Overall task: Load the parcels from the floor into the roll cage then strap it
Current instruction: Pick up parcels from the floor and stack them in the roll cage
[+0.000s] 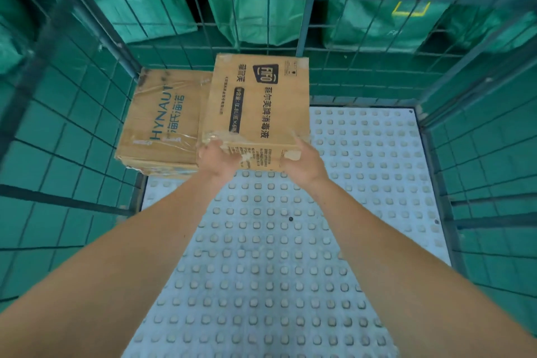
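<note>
I look down into a green wire roll cage (305, 17) with a grey studded floor plate (363, 154). A brown cardboard box marked HYNAUT (162, 116) lies flat in the far left corner. Both hands hold a second brown box with black print (261, 102) by its near edge, tilted, beside and slightly over the right side of the first box. My left hand (218, 158) grips its near left corner. My right hand (302, 163) grips its near right corner.
Wire mesh walls close the left (58, 139), far and right sides (479, 154). Green sacks (255, 3) hang behind the far wall. The studded plate stretches from the boxes toward me and to the right.
</note>
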{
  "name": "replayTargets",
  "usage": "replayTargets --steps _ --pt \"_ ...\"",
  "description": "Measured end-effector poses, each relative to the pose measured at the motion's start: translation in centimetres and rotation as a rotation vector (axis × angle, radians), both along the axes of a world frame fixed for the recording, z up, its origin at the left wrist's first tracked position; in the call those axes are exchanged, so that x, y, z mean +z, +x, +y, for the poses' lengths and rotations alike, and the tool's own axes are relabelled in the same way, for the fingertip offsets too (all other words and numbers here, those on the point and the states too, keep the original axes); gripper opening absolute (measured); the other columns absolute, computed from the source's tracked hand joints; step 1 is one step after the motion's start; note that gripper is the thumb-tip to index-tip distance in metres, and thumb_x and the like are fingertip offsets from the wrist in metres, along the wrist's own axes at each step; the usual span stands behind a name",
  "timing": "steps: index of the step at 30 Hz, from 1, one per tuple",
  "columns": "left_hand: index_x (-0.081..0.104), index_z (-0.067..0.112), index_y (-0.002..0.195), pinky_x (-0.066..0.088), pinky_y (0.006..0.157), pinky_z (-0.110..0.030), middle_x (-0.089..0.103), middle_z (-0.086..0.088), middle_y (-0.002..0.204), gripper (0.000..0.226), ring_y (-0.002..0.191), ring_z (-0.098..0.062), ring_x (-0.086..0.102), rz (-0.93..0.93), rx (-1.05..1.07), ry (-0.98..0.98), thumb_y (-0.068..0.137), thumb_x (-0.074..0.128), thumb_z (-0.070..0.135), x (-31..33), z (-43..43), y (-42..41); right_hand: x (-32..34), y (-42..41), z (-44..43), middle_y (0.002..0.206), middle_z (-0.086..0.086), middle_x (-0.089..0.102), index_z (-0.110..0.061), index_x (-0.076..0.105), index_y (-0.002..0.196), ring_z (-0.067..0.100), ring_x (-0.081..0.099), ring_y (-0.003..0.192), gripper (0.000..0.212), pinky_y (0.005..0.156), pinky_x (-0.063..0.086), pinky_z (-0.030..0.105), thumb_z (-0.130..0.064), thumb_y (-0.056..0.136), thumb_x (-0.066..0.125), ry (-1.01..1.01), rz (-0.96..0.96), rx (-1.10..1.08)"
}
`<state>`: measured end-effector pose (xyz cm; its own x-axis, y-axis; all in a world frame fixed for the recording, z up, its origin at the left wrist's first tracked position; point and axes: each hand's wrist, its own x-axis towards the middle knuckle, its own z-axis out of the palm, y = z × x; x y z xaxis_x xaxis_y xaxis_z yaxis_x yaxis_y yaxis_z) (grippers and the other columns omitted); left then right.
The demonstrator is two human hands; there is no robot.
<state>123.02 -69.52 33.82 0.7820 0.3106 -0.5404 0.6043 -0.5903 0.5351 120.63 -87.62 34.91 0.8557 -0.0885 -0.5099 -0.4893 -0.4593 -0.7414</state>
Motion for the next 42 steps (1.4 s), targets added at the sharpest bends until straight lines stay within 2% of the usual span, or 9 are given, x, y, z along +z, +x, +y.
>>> replayTargets --steps 3,7,9,12,20,25,29,35,42 --pt "0.046 0.014 0.141 0.053 0.072 -0.017 0.056 -0.009 0.128 0.057 0.094 -0.018 0.06 -0.014 0.003 -0.099 0.088 0.065 0.019 5.5 -0.9 -2.2 5.2 -2.5 -0.6 0.156 -0.003 0.036 -0.027 0.031 0.156 0.006 0.052 0.107 0.071 0.069 0.045 0.007 -0.005 0.092 0.055 0.069 -0.023 -0.069" --pt "0.049 0.009 0.138 0.041 0.053 -0.01 0.064 0.0 0.102 0.048 0.064 -0.003 0.045 -0.07 -0.034 -0.214 0.091 0.056 0.002 12.3 -2.3 -5.7 12.4 -6.2 -1.1 0.152 0.0 0.041 -0.019 0.036 0.152 0.012 0.052 0.119 0.062 0.086 0.046 0.012 -0.002 0.095 0.052 0.172 -0.06 -0.192" --pt "0.052 0.013 0.134 0.041 0.05 -0.009 0.061 0.005 0.092 0.044 0.065 -0.005 0.047 -0.096 -0.026 -0.253 0.091 0.052 0.001 15.4 -3.0 -7.4 15.1 -7.9 -1.2 0.151 0.001 0.043 -0.018 0.038 0.15 0.005 0.052 0.101 0.058 0.07 0.045 0.007 -0.004 0.096 0.054 0.22 -0.077 -0.23" --pt "0.055 0.015 0.128 0.045 0.056 -0.014 0.065 0.005 0.093 0.037 0.07 -0.009 0.051 -0.142 -0.008 -0.267 0.092 0.053 0.006 19.1 -3.8 -9.9 18.6 -10.6 -1.7 0.151 -0.001 0.043 -0.02 0.041 0.148 0.006 0.045 0.11 0.055 0.084 0.047 0.022 -0.008 0.096 0.056 0.246 -0.105 -0.25" --pt "0.051 0.011 0.135 0.039 0.111 -0.034 0.054 0.001 0.13 0.04 0.123 -0.019 0.053 -0.154 -0.108 -0.316 0.095 0.055 0.009 26.8 -5.7 -14.8 23.4 -17.3 -4.5 0.138 0.0 0.05 -0.022 0.044 0.146 0.006 0.053 0.095 0.05 0.077 0.041 0.019 -0.015 0.098 0.056 0.185 -0.166 -0.297" --pt "0.054 0.011 0.133 0.052 0.09 -0.03 0.061 -0.002 0.12 0.037 0.093 -0.015 0.06 -0.141 -0.247 -0.364 0.096 0.053 0.008 27.6 -7.3 -16.9 24.7 -21.5 -5.3 0.138 0.0 0.049 -0.022 0.044 0.145 0.002 0.051 0.088 0.051 0.067 0.039 0.02 -0.014 0.097 0.057 0.161 -0.188 -0.376" --pt "0.052 0.012 0.135 0.047 0.101 -0.036 0.056 -0.004 0.124 0.038 0.117 -0.024 0.057 -0.125 -0.334 -0.438 0.097 0.053 0.013 28.3 -8.8 -19.0 26.0 -25.3 -5.4 0.139 0.001 0.048 -0.022 0.043 0.145 0.012 0.051 0.102 0.051 0.084 0.039 0.027 -0.015 0.097 0.058 0.166 -0.238 -0.511" --pt "0.051 0.009 0.133 0.04 0.062 -0.024 0.058 -0.008 0.103 0.036 0.077 -0.015 0.052 -0.129 -0.584 -0.467 0.098 0.054 0.015 29.2 -11.4 -24.2 26.8 -33.6 -5.0 0.137 0.002 0.051 -0.019 0.045 0.143 0.015 0.053 0.112 0.053 0.093 0.042 0.03 -0.015 0.093 0.061 0.133 -0.285 -0.775" --pt "0.058 0.015 0.124 0.042 0.065 -0.025 0.061 -0.004 0.101 0.031 0.091 -0.018 0.058 -0.017 -0.84 -0.525 0.094 0.06 0.02 27.5 -15.9 -33.1 26.4 -46.9 -4.9 0.14 0.0 0.049 -0.019 0.041 0.147 0.018 0.054 0.115 0.058 0.101 0.046 0.037 -0.014 0.093 0.06 0.074 -0.276 -1.106"
